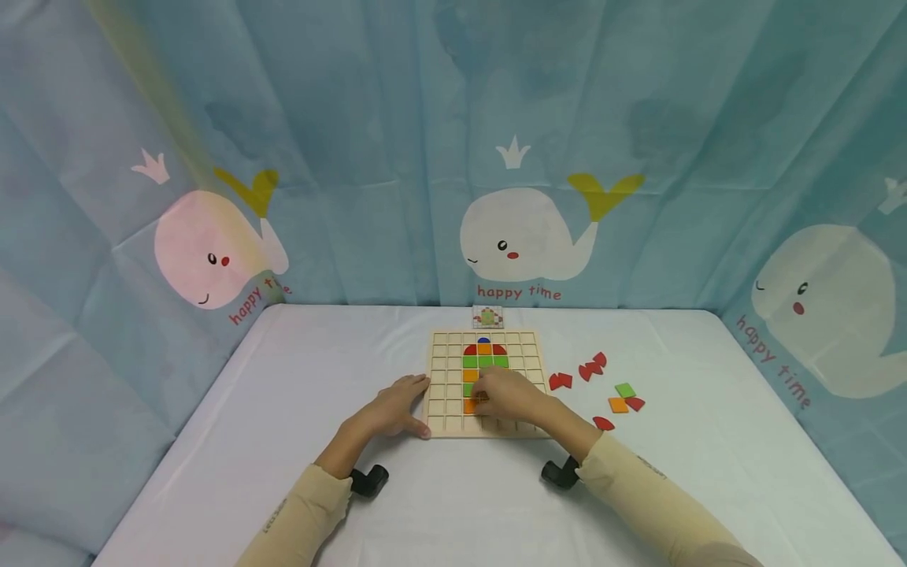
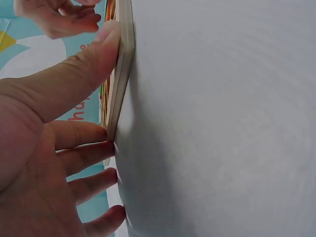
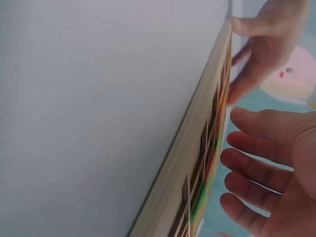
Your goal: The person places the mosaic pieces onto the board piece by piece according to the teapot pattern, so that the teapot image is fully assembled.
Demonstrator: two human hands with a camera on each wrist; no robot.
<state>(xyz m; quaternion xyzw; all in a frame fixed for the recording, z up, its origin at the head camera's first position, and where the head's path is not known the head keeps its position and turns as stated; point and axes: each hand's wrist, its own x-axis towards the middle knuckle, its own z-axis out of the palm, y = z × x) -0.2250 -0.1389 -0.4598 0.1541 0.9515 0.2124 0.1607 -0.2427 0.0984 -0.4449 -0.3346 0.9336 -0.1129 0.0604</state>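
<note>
Bending its fingers down over the lower middle of the head view, the right hand leaves only a small gap between thumb and fingertips, with nothing visible in it from the right wrist; whether the tips touch a piece cannot be told. Just beside them lies an orange square, set in the gridded wooden board, which fills the lower centre of the frame. The left hand, at the board's left edge, has its fingers straight and spread, the thumb resting on the near corner. Up the board, above the orange square, come a green square, another orange one, a row of three green squares, two red pieces flanking an orange one, and a blue piece at the top. Right of the board, loose red pieces are scattered near a loose green square and a loose orange square. A small picture card lies beyond the board's far edge, on the white table, and a blue curtain with whales spans the upper frame
</note>
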